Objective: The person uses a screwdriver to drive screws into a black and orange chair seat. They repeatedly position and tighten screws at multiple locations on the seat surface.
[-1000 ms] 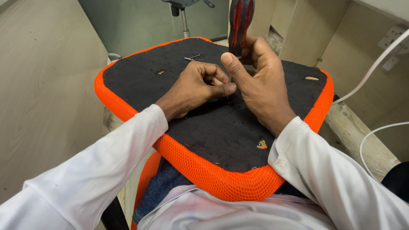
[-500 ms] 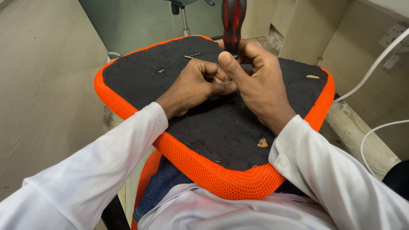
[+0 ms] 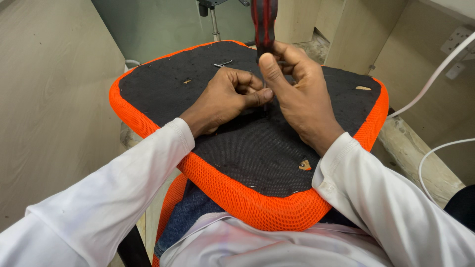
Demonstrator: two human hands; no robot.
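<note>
A person in white sleeves works on the underside of an upturned chair seat [image 3: 163, 143], its black fabric panel ringed by orange mesh, resting across the lap. The right hand [image 3: 302, 94] is wrapped closed around a screwdriver [image 3: 263, 27] with a red-and-black handle, held upright, the handle rising toward 12 o'clock out of the top of the view and the thin shaft running down to the panel near the seat's centre. The left hand [image 3: 225, 96], at 9 o'clock of the shaft, is curled nearly shut, thumb and fingertips pinched right at the base of the tool; whether a screw sits between them cannot be told, as the fingers hide the tip.

A loose screw [image 3: 223, 63] lies on the black panel toward 11 o'clock of the hands. A small tear [image 3: 305, 164] showing orange sits at about 5 o'clock, near the right sleeve, and white cables [image 3: 435, 74] trail at 3 o'clock beside the seat.

The step in hand looks like seating the screwdriver tip on a fastener while the left hand steadies it. The next move likely calls for firm downward pressure and a straight, upright shaft, lest the tip slip onto the fabric or the steadying fingers.
</note>
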